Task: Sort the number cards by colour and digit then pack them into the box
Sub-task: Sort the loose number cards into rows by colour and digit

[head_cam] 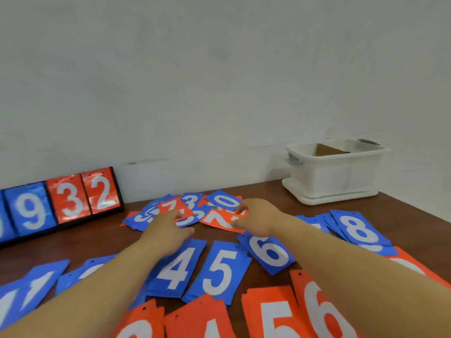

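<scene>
White box (338, 178) far right, scoreboard (68, 200) left, left hand (166, 232), right hand (257, 215) on pile (192, 202)

Over the bench (97, 240), the left grip (168, 230) rests on the loose pile (192, 203) of blue and orange cards; the right grip (256, 215) touches an orange card (219, 222) there. A white box (336, 174) stands far right.

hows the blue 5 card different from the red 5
The blue 5 has a blue ground, the red 5 an orange-red one. The blue 5 lies in the farther row beside the blue 4; the red 5 lies in the nearest row. The blue 5's digit shows whole; the red 5's is cut off by the picture's bottom edge. Both lie flat on the table, white digit up.
</scene>
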Available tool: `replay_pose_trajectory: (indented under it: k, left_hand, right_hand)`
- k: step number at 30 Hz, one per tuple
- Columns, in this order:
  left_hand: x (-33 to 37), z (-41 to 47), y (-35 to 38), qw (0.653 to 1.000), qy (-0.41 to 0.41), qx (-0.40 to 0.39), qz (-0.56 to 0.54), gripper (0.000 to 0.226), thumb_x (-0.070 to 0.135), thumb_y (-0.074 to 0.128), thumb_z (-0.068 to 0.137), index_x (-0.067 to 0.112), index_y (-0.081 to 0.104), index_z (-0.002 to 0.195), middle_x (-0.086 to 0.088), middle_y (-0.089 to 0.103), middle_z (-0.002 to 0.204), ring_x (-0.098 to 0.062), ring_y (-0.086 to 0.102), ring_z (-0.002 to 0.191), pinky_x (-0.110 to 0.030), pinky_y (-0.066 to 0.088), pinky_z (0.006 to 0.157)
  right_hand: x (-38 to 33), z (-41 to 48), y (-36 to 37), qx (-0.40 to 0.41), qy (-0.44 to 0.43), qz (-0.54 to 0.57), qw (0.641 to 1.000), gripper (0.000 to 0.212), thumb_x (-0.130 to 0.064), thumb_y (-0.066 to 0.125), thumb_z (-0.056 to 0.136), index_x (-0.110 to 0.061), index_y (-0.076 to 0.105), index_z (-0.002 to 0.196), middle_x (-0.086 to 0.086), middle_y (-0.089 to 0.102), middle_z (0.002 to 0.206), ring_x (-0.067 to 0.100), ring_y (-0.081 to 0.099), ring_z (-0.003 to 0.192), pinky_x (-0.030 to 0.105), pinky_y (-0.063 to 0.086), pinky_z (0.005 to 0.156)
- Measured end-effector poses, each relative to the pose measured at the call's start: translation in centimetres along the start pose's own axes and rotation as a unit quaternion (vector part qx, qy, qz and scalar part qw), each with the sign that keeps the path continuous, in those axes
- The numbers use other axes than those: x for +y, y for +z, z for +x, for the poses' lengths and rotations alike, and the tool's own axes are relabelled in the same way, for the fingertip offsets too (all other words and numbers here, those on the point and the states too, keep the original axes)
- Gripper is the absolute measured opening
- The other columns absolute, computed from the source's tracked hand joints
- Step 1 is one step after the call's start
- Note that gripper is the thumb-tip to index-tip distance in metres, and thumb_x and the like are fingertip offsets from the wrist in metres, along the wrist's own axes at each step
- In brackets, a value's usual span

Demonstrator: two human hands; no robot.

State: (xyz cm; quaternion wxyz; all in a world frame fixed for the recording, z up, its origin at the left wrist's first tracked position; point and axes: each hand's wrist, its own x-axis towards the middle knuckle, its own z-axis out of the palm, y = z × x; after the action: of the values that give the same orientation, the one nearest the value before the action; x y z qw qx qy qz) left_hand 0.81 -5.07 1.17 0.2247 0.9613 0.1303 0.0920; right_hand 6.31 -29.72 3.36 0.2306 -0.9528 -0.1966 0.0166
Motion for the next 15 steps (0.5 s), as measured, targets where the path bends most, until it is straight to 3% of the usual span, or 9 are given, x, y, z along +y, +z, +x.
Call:
replay_pose_trajectory:
  k: [7,9,12,15]
  left_hand:
    - [-3.1,5.8,1.4,0.997,-0.075,0.013,0.011,0.074,0.068,0.060,0.081,0.029,0.050,0.143,-0.009,0.052,0.146,-0.033,0.051,0.130,-0.043,0.045,0.106]
    - [-2.4,8.0,1.9,0.995,-0.097,0.015,0.012,0.080,0.074,0.056,0.078,0.026,0.051,0.141,-0.011,0.055,0.142,-0.035,0.052,0.127,-0.047,0.046,0.104]
    - [-1.8,11.0,3.4,0.985,-0.150,-0.023,0.082,0.094,0.082,0.047,0.073,0.023,0.044,0.147,-0.012,0.045,0.151,-0.037,0.043,0.135,-0.051,0.038,0.106]
    - [-1.3,12.1,4.6,0.977,-0.188,-0.010,0.104,0.091,0.074,0.056,0.076,0.022,0.042,0.148,-0.013,0.041,0.152,-0.036,0.040,0.135,-0.049,0.039,0.106]
  right_hand:
    - [-1.9,5.5,2.5,-0.110,0.034,-0.138,0.984,0.057,-0.056,0.059,0.093,-0.019,0.052,0.137,0.005,0.053,0.140,0.026,0.052,0.124,0.038,0.043,0.106]
    - [-1.6,6.5,2.6,-0.119,0.040,-0.138,0.983,0.056,-0.056,0.059,0.092,-0.020,0.053,0.135,0.004,0.053,0.138,0.026,0.051,0.124,0.039,0.041,0.107]
    - [-0.8,7.5,2.9,-0.120,0.052,-0.097,0.987,0.054,-0.058,0.067,0.086,-0.027,0.057,0.129,0.001,0.052,0.136,0.022,0.050,0.122,0.039,0.044,0.106]
    - [0.1,8.2,3.2,-0.108,0.071,-0.043,0.991,0.058,-0.061,0.075,0.077,-0.031,0.059,0.124,-0.002,0.053,0.130,0.019,0.053,0.115,0.038,0.050,0.100]
